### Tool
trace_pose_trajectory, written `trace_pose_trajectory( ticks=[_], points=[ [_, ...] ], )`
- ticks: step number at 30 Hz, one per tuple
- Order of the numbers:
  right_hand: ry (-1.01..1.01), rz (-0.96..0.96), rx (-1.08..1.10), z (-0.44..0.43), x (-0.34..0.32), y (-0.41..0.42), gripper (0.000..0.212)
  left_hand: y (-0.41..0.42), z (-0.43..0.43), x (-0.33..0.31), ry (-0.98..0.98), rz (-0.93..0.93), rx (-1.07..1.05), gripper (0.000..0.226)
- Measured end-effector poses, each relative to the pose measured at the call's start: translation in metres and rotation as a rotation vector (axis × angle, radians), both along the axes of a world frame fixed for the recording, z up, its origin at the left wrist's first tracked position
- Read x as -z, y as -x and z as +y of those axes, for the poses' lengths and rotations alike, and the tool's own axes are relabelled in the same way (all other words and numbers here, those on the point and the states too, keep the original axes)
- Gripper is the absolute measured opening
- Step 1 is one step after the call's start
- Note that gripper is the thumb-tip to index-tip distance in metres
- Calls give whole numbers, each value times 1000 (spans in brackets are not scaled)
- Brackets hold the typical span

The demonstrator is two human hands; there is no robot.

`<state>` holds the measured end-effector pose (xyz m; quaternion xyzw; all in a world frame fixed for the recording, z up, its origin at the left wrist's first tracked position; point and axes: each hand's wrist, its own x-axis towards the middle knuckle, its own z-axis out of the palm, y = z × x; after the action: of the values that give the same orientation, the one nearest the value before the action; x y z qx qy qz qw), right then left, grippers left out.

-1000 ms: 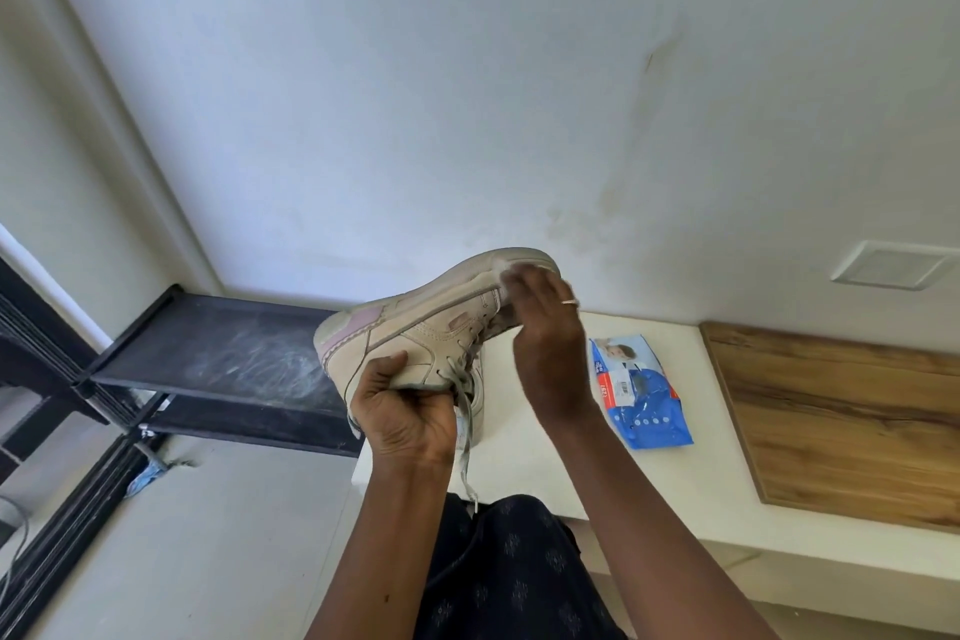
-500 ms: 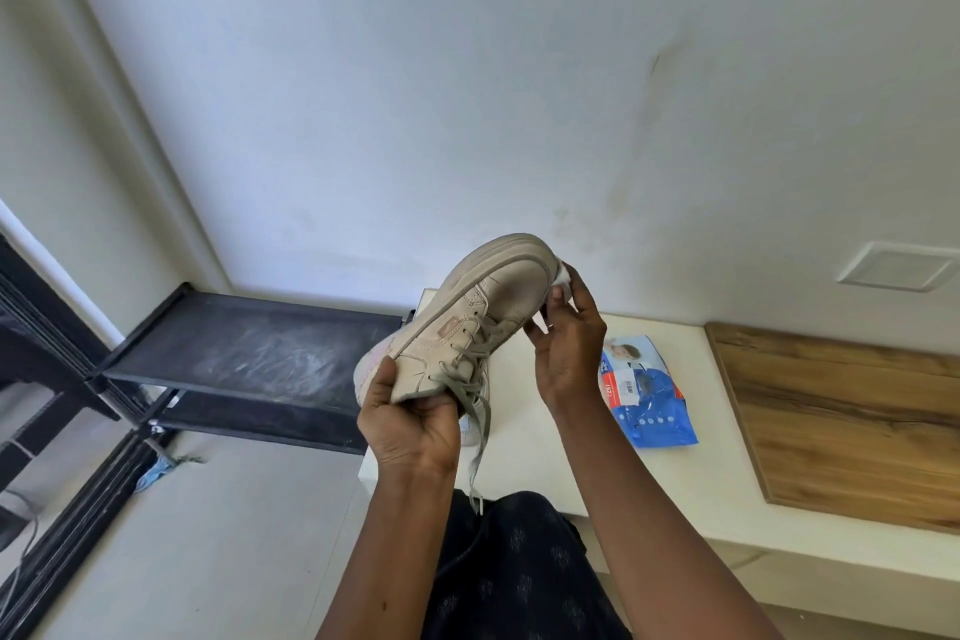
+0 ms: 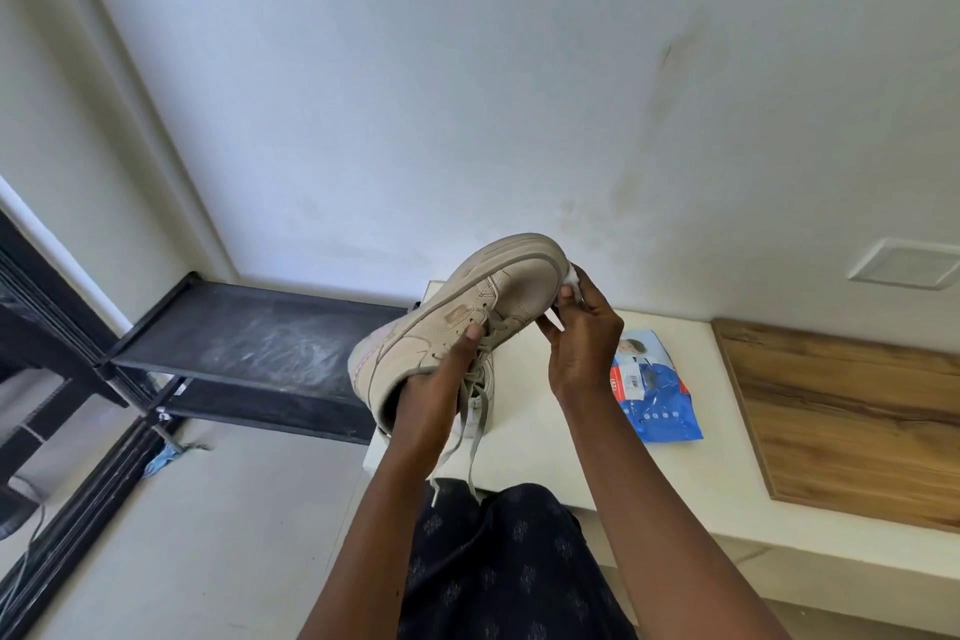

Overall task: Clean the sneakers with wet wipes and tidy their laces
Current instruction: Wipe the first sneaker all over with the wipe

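Above the left end of the white ledge [image 3: 545, 463], a beige sneaker [image 3: 467, 307] is held up in the air, toe raised toward the wall and heel low to the left. The task looks to be in its wiping stage, with neither part finished. The upper shows no heavy dirt, though how clean it is cannot be judged from this angle. The laces [image 3: 470, 437] hang loose and untied from the eyelets down toward the person's lap, so tidying them is not yet done. A second sneaker [image 3: 483, 405] stands on the ledge just behind the left wrist, mostly hidden, and it probably also needs wiping and lacing. The pack of wipes [image 3: 655, 398] lies flat on the ledge to the right of the hands, between them and the wooden panel [image 3: 841, 426]. The left hand [image 3: 431, 395] grips the sneaker at its opening, fingers tucked inside the collar and the thumb pressed on the outside by the eyelets, forearm rising from below. The right hand [image 3: 582, 343] reaches up to the toe with its fingers curled, pinching a small wadded wet wipe [image 3: 571, 274] against the front edge of the sole. A black rack [image 3: 249, 343] stands off the ledge's left end.
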<state>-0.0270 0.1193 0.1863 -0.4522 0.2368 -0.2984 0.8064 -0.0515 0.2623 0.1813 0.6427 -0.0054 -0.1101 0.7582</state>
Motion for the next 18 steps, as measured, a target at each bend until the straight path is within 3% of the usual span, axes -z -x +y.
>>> trace_pose_trajectory(
  ticks=[3, 6, 9, 13, 18],
  points=[
    [197, 93, 21, -2, -1, 1, 31, -1, 0, 2, 46, 134, 38, 17],
    [868, 285, 209, -4, 4, 3, 25, 2, -3, 2, 54, 230, 53, 12],
    [1366, 198, 375, -5, 9, 2, 26, 3, -3, 2, 53, 259, 85, 23],
    [1589, 65, 406, -3, 8, 5, 35, 2, -7, 0, 92, 314, 86, 39],
    [1823, -59, 239, 3, 8, 10, 31, 3, -13, 0, 99, 320, 102, 19]
  ],
)
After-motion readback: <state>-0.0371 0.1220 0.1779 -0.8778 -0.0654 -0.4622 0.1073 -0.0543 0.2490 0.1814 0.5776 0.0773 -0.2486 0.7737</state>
